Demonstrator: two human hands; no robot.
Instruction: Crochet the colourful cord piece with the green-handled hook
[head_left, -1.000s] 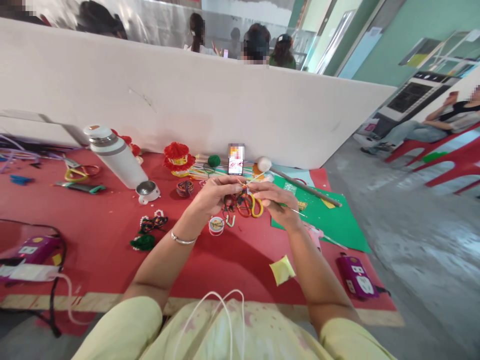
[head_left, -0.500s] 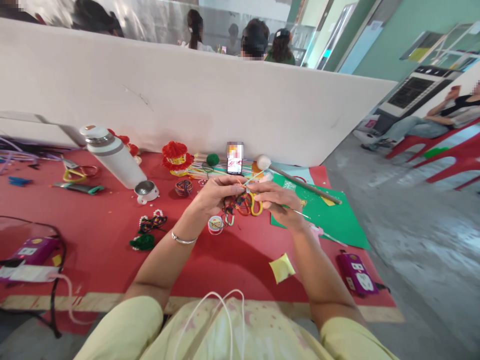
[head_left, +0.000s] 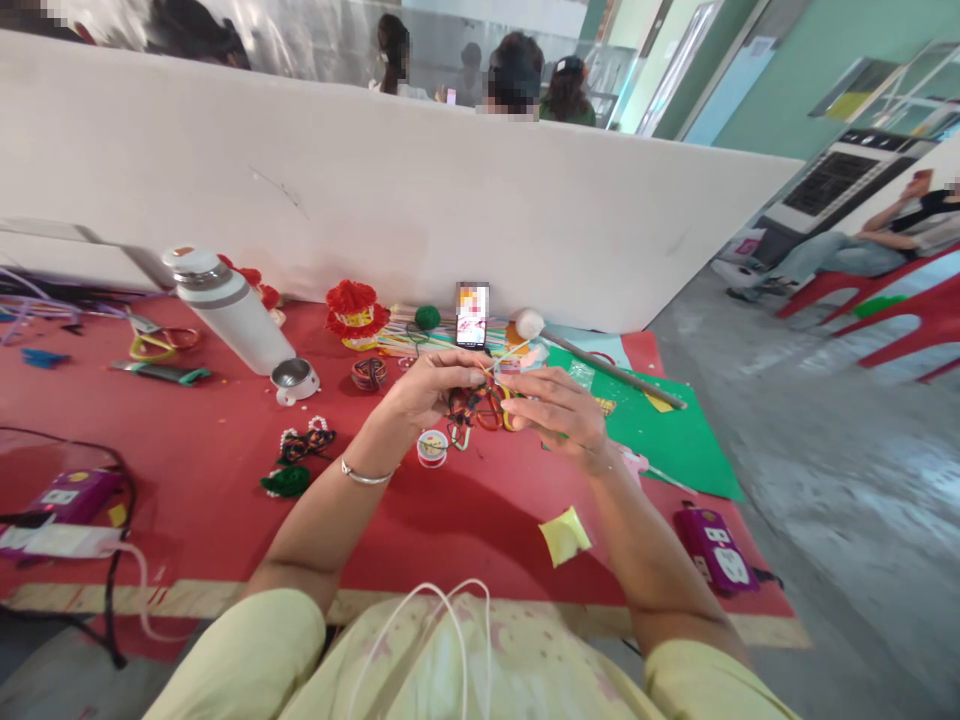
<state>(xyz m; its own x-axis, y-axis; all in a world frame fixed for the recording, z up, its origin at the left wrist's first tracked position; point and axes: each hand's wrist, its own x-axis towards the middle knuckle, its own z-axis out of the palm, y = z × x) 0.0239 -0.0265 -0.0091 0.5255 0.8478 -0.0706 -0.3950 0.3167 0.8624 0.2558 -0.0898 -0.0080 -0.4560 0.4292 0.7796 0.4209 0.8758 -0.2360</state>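
My left hand [head_left: 439, 385] is closed, thumb and fingertips pinching a small piece of multicoloured yarn work [head_left: 466, 405] with dark strands hanging down. Close to its right side is my right hand [head_left: 559, 405], index fingertip near the yarn and the other fingers stretched forward. Its thumb is mostly hidden, and I cannot make out what it grips. Beneath the hands lie scissors [head_left: 508, 412] with yellow and red handles, partly covered. A spool of thread [head_left: 433, 447] stands just below my left hand. A ball of multicoloured yarn [head_left: 369, 374] rests to the left.
A phone [head_left: 472, 316] leans at the back beside a green yarn ball [head_left: 427, 318]. On the left stand a white flask [head_left: 236, 315] and its cup [head_left: 294, 378]. A stick [head_left: 615, 370] crosses green sheets [head_left: 675, 450]. A yellow packet [head_left: 565, 536] and a purple power socket [head_left: 715, 548] lie nearer.
My right hand has turned slightly and its fingers have spread more. The thin metal rod that stuck out beneath it is no longer visible. My left hand keeps its hold on the yarn work.
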